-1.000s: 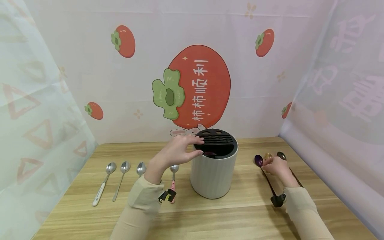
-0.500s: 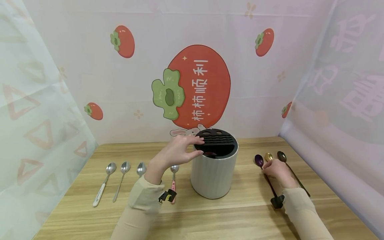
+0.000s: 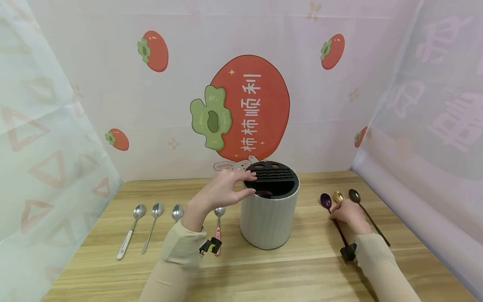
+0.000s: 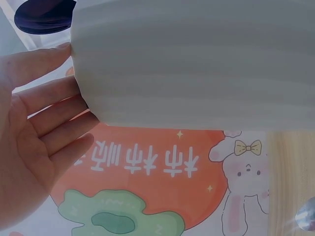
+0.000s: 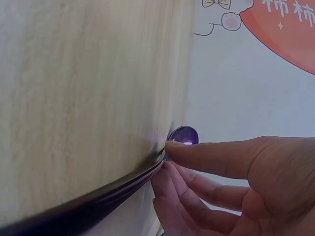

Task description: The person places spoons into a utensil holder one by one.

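My right hand [image 3: 349, 214] pinches the handle of a purple spoon [image 3: 326, 200] between thumb and fingers, close to the wood tabletop. The right wrist view shows the purple bowl [image 5: 184, 134] just past the fingertips. Beside that hand lie a gold spoon [image 3: 338, 196], partly hidden by it, and a black spoon [image 3: 354, 195]. At the upper left rim of a white ribbed utensil holder [image 3: 266, 224], my left hand [image 3: 222, 188] rests with fingers extended and thumb apart. A dark purple rounded shape [image 4: 44, 17] shows past the holder's top in the left wrist view.
Left of the holder, several silver spoons lie in a row: a white-handled spoon [image 3: 130, 233], a plain spoon [image 3: 154, 224], another spoon [image 3: 177, 212] partly under the left arm, and a pink-handled spoon [image 3: 218, 224]. The holder's black lid [image 3: 273, 173] has slots and holes. Printed cloth surrounds the table.
My right hand has shifted slightly right and down around the purple spoon's handle, uncovering more of the gold spoon. My left hand stays at the holder's rim.
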`<move>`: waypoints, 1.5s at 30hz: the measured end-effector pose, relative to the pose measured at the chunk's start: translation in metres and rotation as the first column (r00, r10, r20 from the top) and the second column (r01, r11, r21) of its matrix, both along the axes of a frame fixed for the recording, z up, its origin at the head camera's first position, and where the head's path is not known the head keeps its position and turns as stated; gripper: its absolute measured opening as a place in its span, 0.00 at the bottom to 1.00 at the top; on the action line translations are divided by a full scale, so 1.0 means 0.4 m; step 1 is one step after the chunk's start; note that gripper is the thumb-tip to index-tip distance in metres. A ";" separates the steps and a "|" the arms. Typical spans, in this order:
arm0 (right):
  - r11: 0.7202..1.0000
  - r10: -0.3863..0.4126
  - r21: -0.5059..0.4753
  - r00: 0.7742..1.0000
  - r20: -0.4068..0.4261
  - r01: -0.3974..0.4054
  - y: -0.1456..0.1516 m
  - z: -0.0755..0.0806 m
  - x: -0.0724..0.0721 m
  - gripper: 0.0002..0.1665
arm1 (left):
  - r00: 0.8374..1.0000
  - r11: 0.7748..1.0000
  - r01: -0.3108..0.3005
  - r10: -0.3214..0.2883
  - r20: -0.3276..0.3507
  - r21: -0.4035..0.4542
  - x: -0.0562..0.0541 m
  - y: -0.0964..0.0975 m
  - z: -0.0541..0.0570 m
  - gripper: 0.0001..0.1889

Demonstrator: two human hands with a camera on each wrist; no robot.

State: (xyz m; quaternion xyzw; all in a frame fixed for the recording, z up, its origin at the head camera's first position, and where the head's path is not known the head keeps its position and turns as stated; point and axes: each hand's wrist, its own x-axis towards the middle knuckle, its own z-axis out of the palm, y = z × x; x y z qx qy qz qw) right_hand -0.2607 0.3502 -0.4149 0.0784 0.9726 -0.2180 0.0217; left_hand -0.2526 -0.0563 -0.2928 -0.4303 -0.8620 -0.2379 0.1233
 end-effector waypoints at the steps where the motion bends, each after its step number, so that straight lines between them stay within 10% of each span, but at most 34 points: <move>1: 1.000 0.002 0.001 1.000 0.000 -0.002 0.002 0.000 -0.001 0.12 | 1.000 1.000 0.001 -0.001 -0.001 0.003 0.000 0.000 0.000 0.18; 45: 1.000 -0.007 -0.021 0.997 0.073 0.008 0.008 -0.012 -0.018 0.12 | 1.000 1.000 -0.008 0.008 -0.014 -0.005 0.002 0.000 -0.001 0.18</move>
